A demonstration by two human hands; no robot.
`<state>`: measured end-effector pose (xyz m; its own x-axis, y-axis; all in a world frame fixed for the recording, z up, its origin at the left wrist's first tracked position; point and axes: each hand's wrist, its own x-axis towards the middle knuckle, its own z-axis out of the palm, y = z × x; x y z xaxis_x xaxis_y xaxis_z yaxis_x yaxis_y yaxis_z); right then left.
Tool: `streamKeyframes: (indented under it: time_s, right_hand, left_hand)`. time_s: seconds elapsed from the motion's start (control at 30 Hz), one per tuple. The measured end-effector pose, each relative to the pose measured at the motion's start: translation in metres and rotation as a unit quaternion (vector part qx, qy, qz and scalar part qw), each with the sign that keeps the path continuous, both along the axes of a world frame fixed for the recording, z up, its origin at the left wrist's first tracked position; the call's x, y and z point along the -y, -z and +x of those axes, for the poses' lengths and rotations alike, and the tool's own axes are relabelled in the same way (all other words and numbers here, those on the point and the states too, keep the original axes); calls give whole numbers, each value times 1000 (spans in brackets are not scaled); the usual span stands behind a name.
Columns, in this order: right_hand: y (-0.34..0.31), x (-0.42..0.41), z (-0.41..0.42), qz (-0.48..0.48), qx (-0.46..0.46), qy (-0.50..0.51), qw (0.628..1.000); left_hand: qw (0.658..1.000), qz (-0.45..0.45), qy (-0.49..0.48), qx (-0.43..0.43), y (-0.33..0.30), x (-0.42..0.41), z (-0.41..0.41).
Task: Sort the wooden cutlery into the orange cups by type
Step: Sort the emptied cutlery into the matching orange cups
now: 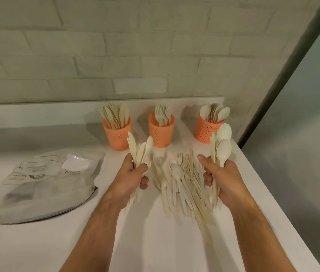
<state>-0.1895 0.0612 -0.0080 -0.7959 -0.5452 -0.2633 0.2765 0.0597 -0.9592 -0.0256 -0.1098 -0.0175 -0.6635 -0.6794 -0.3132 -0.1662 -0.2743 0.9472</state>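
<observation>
A grey bag (43,185) lies at the left of the white tabletop (155,242); 3 orange cups stand near the wall: knives (117,134), forks (161,132), spoons (207,130); a loose pale cutlery pile (184,189) lies between the hands; left hand (130,179) grips knives, right hand (224,179) grips spoons.

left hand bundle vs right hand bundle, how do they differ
The left hand grips a bundle of knives, flat and blade-shaped; the right hand grips a bundle of spoons with rounded bowls. The knives fan apart at their tips, while the spoons stack closely. The spoons reach higher in the picture. Both bundles are pale wood, held tips up above the loose pile.
</observation>
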Motion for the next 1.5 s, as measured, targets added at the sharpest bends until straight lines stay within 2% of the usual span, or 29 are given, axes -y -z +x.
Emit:
streamKeyframes:
  time_s: [0.13, 0.27, 0.37, 0.47, 0.6, 0.7, 0.9, 1.0, 1.13, 1.23, 1.5]
  right_hand:
    - [-1, 29, 17, -23, -40, -18, 999]
    - [3, 62, 38, -56, -59, -40, 996]
    - [0, 88, 57, -53, -106, -50, 992]
    - [-10, 113, 76, -98, -133, -53, 985]
    - [-21, 132, 96, -165, -124, -130, 970]
    - [-33, 142, 102, -207, -143, -186, 950]
    - [-41, 153, 101, -149, -225, -285, 920]
    - [-30, 154, 103, -96, -223, -340, 908]
    - [-14, 154, 105, -144, -156, -253, 944]
    - [1, 154, 102, -143, -152, -171, 963]
    - [44, 147, 112, -38, -118, -144, 982]
  left_hand:
    - [995, -46, -45, -83, -5, 5, 13]
    - [985, -112, -82, -102, -4, 11, 28]
    - [972, -162, -127, -115, -2, 15, 38]
    - [960, -191, -150, -139, -3, 19, 44]
    - [948, -228, -186, -125, 2, 24, 51]
    - [941, -270, -177, -103, 7, 22, 55]
    - [937, -282, -189, -76, 15, 25, 53]
    - [944, -266, -187, -63, 20, 26, 51]
    - [955, -204, -208, -63, 28, 22, 52]
    - [947, -189, -252, -64, 38, 25, 55]
    - [936, -190, -288, -63, 56, 15, 59]
